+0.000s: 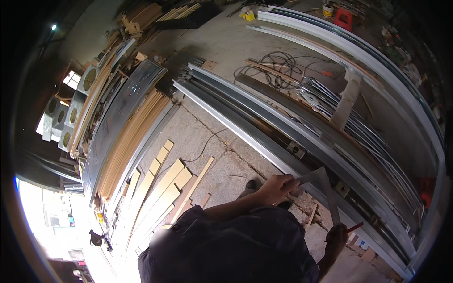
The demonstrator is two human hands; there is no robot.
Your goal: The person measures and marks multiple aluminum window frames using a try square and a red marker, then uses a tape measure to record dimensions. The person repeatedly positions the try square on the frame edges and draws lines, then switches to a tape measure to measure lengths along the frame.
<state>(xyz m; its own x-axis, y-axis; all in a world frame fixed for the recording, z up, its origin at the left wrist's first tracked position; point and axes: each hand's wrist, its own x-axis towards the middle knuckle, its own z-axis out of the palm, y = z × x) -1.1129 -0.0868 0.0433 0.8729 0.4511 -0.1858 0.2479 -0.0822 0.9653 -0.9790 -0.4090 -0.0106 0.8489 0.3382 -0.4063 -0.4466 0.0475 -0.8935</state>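
Observation:
My left hand (278, 188) is closed on one end of a flat metal carpenter's square (329, 195). The square lies across the near edge of a long steel channel frame (255, 142), its corner pointing away from me. Farther right, my right hand (335, 236) is closed around a thin red pencil (355, 227) that sticks out to the right. That hand also sits at the lower end of the square's other leg; shadow hides whether its fingers press on it. A small square metal block (296, 150) with a hole sits inside the frame.
Yellowish board strips (163, 188) lie on the concrete at my left, beside stacked panels (123, 111). Beyond the frame are a bundle of metal rods (373, 137), a coiled black cable (283, 66) and a red stool (343, 20). A white curved beam (339, 40) borders the far right.

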